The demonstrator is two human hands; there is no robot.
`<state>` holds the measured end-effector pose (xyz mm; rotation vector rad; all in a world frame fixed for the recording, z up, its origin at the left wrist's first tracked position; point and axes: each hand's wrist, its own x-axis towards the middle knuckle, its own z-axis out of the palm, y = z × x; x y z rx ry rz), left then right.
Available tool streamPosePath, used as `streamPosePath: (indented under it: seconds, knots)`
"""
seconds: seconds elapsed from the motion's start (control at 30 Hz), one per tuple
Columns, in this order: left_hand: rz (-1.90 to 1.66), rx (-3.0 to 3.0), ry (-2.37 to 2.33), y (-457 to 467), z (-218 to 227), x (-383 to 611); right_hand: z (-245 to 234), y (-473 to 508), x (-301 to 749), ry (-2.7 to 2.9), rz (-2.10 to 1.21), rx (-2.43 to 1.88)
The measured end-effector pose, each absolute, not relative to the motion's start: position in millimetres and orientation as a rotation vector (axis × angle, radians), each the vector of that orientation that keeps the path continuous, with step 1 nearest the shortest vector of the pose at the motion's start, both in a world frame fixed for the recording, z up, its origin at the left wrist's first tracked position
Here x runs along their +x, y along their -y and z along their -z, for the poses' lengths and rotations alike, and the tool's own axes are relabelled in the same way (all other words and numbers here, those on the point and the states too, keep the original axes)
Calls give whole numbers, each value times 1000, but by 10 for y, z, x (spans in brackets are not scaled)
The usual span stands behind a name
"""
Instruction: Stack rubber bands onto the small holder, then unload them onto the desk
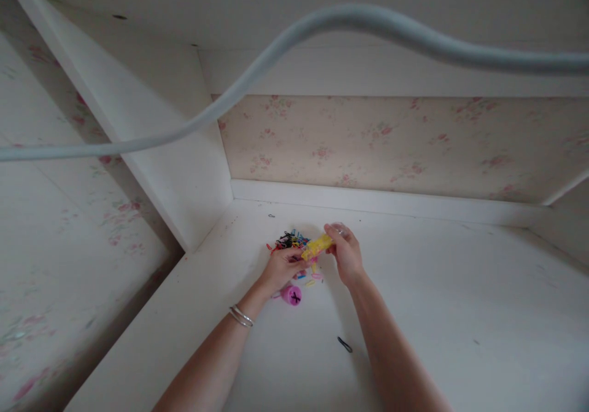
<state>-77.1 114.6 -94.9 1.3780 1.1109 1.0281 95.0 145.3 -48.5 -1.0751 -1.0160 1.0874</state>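
Note:
Both hands meet at a yellow, partly see-through tube-shaped thing [317,247], held at a slant over the white surface. My right hand [346,253] grips its upper right end, where something clear shows between the fingers. My left hand [281,269] is closed at its lower left end, fingers and thumb pinched there. Behind my left hand lies a pile of small coloured loops [289,239], black, red, blue and yellow, too small to tell whether clips or elastics. A few pink and yellow loops [315,275] lie below the tube. Nearer me is a small pink cup-like thing [291,295] with a black X-shaped mark.
A single black loop [345,344] lies on the white desktop [437,314] between my forearms. Another small loop [271,216] is near the back edge. A thick pale cable [359,18] crosses high in front. A white side panel [175,172] stands left.

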Motion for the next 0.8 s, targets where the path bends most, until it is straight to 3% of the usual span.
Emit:
streamPosePath:
  seconds: [0.27, 0.53, 0.8]
  knots:
    - [-1176, 1347, -1227, -1238, 995, -828, 505, -1505, 1024, 989, -986, -1160]
    - [-1358, 1678, -1372, -1258, 972, -851, 261, -1298, 900, 1342, -432, -1170]
    - [-1308, 1538, -1474, -1237, 988, -880, 202, -1294, 868, 1522, -409, -1232]
